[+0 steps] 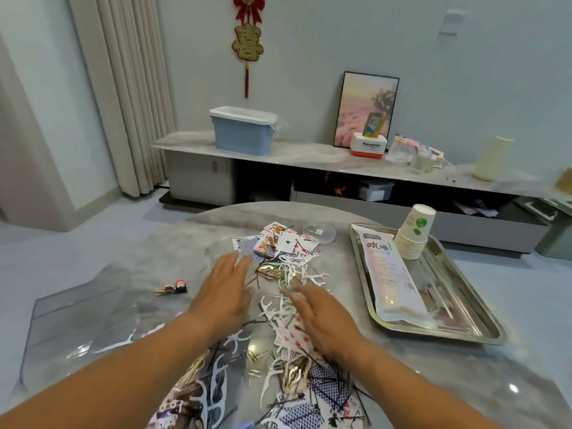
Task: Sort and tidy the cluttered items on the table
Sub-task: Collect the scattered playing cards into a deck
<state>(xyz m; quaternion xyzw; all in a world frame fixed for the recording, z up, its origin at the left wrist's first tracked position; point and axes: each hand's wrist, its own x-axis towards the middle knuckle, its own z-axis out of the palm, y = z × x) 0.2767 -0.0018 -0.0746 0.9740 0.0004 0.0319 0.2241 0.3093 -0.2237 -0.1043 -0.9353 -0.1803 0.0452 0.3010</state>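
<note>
The left hand (227, 289) hovers flat, fingers straight and holding nothing, over the clutter; left of it lie a small decorated clip (172, 287) and a clear plastic sheet (80, 308). Between and beyond both hands the pile (288, 267) — playing cards, white floss picks, hairpins — looks wholly unsorted. The right hand (325, 320) is likewise spread and empty. To its right, a steel tray (483, 317) holds a packet (390, 274) and stacked paper cups (413, 236) — nearly everything seems left to do.

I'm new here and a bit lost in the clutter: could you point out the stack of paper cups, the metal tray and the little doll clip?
paper cups (414, 233), head view, side of the stack.
metal tray (464, 275), head view, bare right floor.
doll clip (173, 287), head view, its middle.
</note>
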